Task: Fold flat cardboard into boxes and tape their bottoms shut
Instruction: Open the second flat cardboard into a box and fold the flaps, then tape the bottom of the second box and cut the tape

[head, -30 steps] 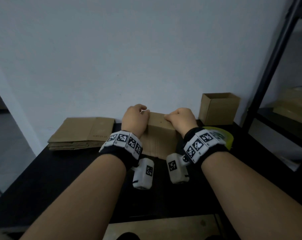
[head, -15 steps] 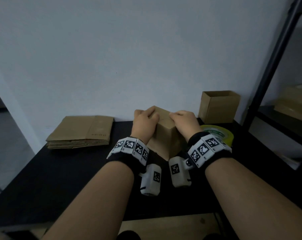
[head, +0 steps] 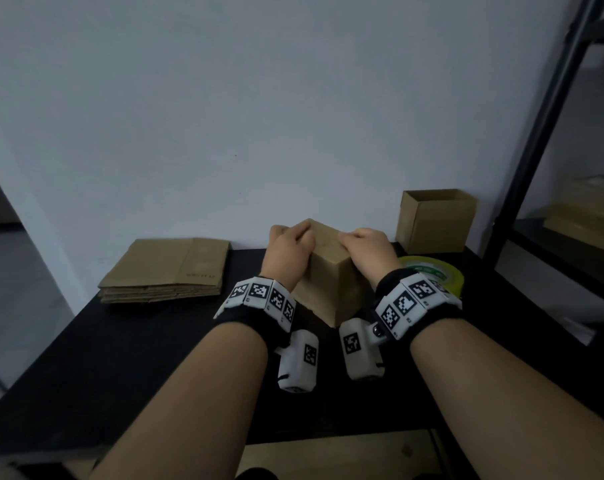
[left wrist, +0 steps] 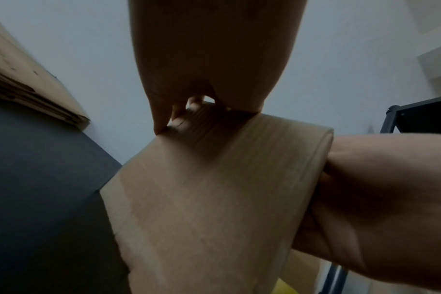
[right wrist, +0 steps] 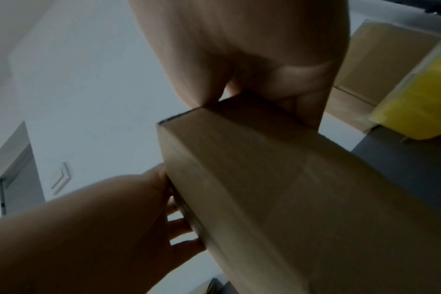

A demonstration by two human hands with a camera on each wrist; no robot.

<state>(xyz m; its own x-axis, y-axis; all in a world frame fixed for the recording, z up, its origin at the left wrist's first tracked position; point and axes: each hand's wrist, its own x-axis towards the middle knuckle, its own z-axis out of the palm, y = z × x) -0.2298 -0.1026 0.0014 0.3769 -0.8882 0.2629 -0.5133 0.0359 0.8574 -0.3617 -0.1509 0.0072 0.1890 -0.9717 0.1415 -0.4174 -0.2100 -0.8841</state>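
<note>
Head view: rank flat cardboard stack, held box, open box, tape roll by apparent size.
1. Flat cardboard stack
2. Held box and open box: look alike, and hands hide part of the held one, so unranked
3. Tape roll, partly behind the right wrist

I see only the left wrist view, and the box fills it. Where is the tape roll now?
Observer: The tape roll lies on the table, just beyond the right hand, which holds the box.
Operator: Is there any finished box?
Observer: Yes, an open box stands upright against the wall, behind the roll.
Operator: How does my left hand hold?
Observer: The left hand curls over the box's top left edge, opposite the right one.
Operator: Any flat cardboard left?
Observer: A stack lies at the table's far left.
</note>
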